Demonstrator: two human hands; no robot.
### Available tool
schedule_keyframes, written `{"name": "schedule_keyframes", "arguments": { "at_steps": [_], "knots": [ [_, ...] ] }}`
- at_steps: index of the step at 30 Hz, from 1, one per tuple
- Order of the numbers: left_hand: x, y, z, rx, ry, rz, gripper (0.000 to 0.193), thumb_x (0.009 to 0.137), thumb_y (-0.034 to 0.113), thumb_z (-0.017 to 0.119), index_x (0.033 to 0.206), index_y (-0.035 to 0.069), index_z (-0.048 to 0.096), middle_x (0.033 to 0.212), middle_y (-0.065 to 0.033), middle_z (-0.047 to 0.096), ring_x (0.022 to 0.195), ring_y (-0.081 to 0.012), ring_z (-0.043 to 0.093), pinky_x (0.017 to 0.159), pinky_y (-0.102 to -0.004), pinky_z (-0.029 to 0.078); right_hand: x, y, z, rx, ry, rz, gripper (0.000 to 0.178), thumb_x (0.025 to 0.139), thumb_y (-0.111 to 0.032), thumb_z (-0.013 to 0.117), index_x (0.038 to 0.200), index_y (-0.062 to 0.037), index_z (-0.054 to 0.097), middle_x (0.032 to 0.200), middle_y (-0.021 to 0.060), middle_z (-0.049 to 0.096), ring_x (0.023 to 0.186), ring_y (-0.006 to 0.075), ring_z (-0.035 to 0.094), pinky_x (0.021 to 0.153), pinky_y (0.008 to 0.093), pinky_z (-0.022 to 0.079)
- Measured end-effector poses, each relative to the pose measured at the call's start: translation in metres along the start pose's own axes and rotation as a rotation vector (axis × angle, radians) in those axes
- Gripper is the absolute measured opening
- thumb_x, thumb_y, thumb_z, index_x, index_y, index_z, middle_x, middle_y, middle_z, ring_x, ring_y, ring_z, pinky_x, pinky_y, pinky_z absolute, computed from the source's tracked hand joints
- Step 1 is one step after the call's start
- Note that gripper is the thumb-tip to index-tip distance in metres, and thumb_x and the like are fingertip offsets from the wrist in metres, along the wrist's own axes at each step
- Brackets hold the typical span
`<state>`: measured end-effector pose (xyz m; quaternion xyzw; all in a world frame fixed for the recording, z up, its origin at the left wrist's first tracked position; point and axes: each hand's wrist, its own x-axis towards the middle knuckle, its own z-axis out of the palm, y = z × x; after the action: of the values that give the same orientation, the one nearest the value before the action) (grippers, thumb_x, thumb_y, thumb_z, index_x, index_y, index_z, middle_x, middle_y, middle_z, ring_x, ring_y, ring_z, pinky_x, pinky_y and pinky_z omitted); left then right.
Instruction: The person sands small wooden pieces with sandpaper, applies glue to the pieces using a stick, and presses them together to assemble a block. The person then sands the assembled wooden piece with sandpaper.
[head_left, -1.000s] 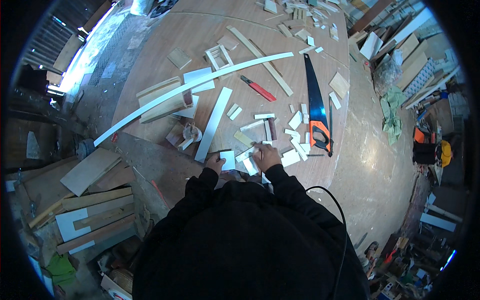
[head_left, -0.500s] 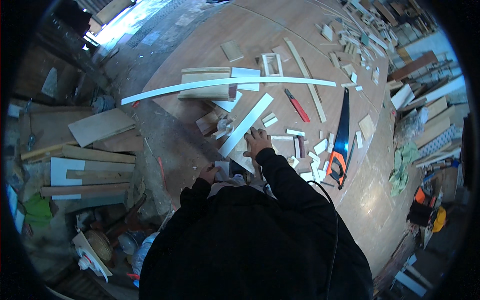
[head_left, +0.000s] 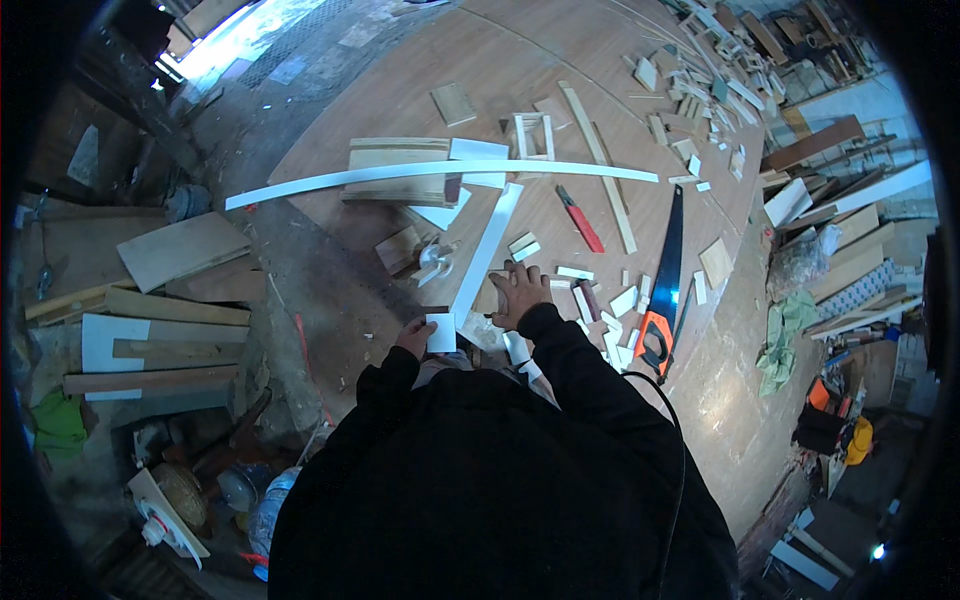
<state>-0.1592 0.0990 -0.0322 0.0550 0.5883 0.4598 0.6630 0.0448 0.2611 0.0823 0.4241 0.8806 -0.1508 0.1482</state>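
My left hand (head_left: 413,338) pinches the edge of a small white rectangular board (head_left: 441,333) close to my body. The board's upper edge looks brown. My right hand (head_left: 522,296) lies with spread fingers over a pale wood piece (head_left: 486,298), partly hidden beneath it. Between the two hands runs a long white strip (head_left: 488,248), slanting away from me. Its near end meets or lies just beside the small board; I cannot tell whether they touch.
A thin white batten (head_left: 440,172) crosses the table (head_left: 390,110) over a stack of boards (head_left: 365,188). A red-handled cutter (head_left: 580,220) and an orange-handled handsaw (head_left: 668,285) lie to the right. White offcuts (head_left: 623,301) are scattered by my right forearm. A black cable (head_left: 684,470) hangs over my right side.
My left hand has raised the small white board and brought it beside the strip's near end. The strip has turned and shows a narrower face. My right hand stays spread at nearly the same spot.
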Motion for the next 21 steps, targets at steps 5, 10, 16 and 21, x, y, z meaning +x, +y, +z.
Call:
{"name": "schedule_keyframes", "arguments": {
  "at_steps": [5,10,16,21],
  "knots": [
    [0.023,0.000,0.020,-0.038,-0.046,-0.039,0.023,0.089,0.018,0.056,0.107,0.004,0.058,0.084,-0.0092,0.062,0.071,-0.0220,0.063,0.051,-0.0385,0.056,-0.038,0.038,-0.005,0.100,0.076,0.184,0.083,0.057,-0.041,0.078,0.131,-0.0229,0.045,0.127,0.0147,0.043,0.115,0.0388,0.041,0.095,0.0510,0.037],
    [0.055,-0.028,0.002,0.479,-0.028,0.266,0.022,0.087,0.018,0.058,0.102,0.002,0.062,0.085,-0.0083,0.062,0.069,-0.0191,0.060,0.055,-0.0380,0.056,-0.082,0.050,-0.031,0.457,0.529,0.002,0.083,0.053,-0.023,0.083,0.127,-0.0146,0.046,0.126,0.0169,0.043,0.114,0.0388,0.043,0.096,0.0472,0.039],
    [0.058,0.007,0.049,0.212,-0.077,-0.142,0.026,0.088,0.014,0.056,0.112,0.004,0.054,0.087,-0.0070,0.060,0.069,-0.0197,0.061,0.073,-0.0450,0.055,-0.118,0.047,-0.030,0.754,0.805,0.024,0.074,0.060,-0.015,0.083,0.116,-0.0112,0.034,0.130,0.0198,0.041,0.126,0.0387,0.038,0.091,0.0454,0.042],
    [0.061,0.017,0.071,0.190,-0.152,-0.106,0.025,0.089,0.013,0.055,0.112,0.004,0.054,0.101,-0.0093,0.060,0.088,-0.0249,0.063,0.076,-0.0445,0.053,-0.133,0.041,-0.042,0.818,0.904,0.036,0.073,0.061,-0.015,0.082,0.115,-0.0139,0.033,0.131,0.0196,0.040,0.127,0.0419,0.038,0.093,0.0465,0.042]
  ]
}}
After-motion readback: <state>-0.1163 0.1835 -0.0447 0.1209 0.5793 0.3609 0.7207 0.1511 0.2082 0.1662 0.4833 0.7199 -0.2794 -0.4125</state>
